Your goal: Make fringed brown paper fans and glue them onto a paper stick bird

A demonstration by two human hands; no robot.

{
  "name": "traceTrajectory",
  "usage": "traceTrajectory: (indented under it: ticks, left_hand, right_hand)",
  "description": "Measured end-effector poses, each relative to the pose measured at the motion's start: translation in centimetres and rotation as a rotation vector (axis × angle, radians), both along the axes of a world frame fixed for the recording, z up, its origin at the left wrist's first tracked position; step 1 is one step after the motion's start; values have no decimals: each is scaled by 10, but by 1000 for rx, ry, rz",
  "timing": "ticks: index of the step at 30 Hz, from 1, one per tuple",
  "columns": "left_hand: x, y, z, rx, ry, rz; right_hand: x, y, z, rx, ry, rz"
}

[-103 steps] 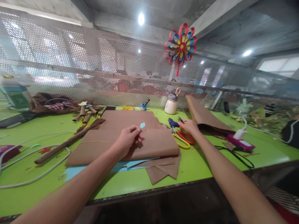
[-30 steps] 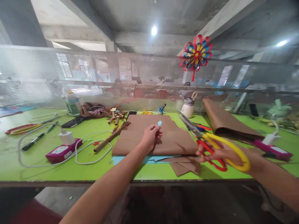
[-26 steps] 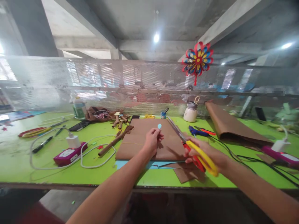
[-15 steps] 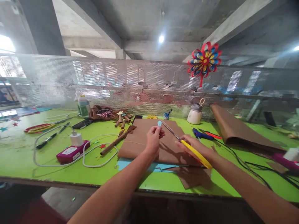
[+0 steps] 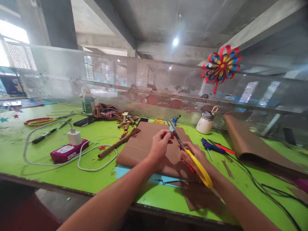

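My left hand [image 5: 160,146] pinches a small light-blue paper piece [image 5: 171,128] between thumb and fingers, held up over a stack of brown paper sheets [image 5: 141,144]. My right hand [image 5: 193,155] grips yellow-and-red scissors [image 5: 192,154] by the handles. The scissor blades point up and left and meet the blue piece at its right side. Both hands hover close together above the green table [image 5: 48,170].
A pink power bank with a white charger and cable [image 5: 66,150] lies at the left. Brown paper rolls [image 5: 120,142], a phone [image 5: 84,121], a white jar [image 5: 205,123], blue-handled scissors [image 5: 211,146], a folded brown sheet [image 5: 252,144] and black cables [image 5: 264,189] surround the stack. A perforated metal screen backs the table.
My right hand picked the scissors up from the table and brought them leftwards to the blue piece. My left hand kept holding the piece. The view shifted left.
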State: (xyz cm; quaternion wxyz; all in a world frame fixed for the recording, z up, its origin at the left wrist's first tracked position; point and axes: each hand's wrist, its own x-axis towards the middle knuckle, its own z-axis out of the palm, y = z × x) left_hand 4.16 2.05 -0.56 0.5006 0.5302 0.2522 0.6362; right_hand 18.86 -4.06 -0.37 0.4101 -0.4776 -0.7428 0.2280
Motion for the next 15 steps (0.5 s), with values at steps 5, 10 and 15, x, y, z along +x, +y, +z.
traceTrajectory:
  ticks: [5,10,15]
  left_hand:
    - [2,-6,4,44,39,10]
    - [5,-12,9,84,81,19]
    - [4,-14,10,106,96,6]
  right_hand:
    - [1,2,-10,67,28,1]
    - [7,-5,-3,74,-26,46]
    - [13,-5,-6,51,-16,69]
